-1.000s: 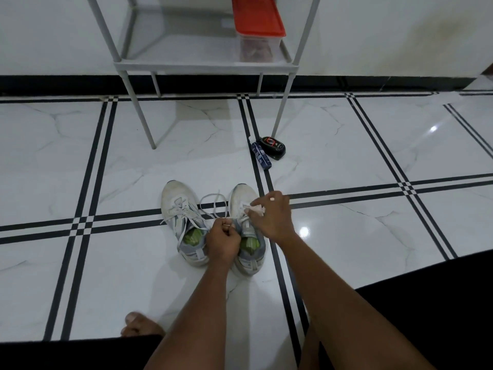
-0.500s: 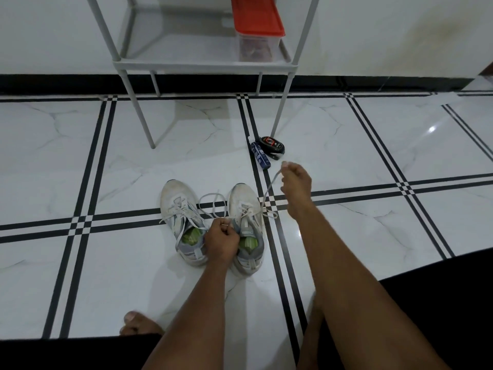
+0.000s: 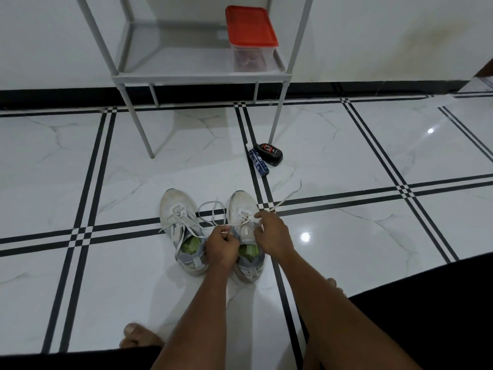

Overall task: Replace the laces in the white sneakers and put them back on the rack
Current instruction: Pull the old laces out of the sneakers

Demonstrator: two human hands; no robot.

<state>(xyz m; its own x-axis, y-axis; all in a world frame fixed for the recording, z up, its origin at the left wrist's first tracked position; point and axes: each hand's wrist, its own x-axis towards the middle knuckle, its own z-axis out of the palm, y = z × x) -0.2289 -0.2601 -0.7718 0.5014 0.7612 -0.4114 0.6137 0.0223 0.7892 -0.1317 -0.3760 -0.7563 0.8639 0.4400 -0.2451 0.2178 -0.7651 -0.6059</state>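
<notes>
Half a second ago the right hand (image 3: 272, 236) was lifted out to the right with the lace drawn taut; it has come back down onto the right-side sneaker (image 3: 246, 231), and the free lace end (image 3: 289, 194) now trails slack across the floor (image 3: 346, 263) beyond it.

Largest to smallest: the tiled floor; the grey rack (image 3: 202, 76) against the wall, holding one red-lidded container (image 3: 250, 36); two white sneakers side by side in front of the person, the left-side sneaker (image 3: 181, 228) loosely laced; two small items on the floor by the rack leg, one black (image 3: 269, 153) and one blue (image 3: 258, 162).

The left hand (image 3: 221, 247) is curled tight, apparently pinching the lace loop (image 3: 210, 212) between the shoes. The right hand's fingertips (image 3: 258, 215) pinch at the lacing near the eyelets, though exactly which strand is hard to make out.

The lace looks soft, light and limp, so it is best taken near its stiff tip for threading. The sneakers seem light and flexible; the heel collar is a sound place to hold them for the rack.
</notes>
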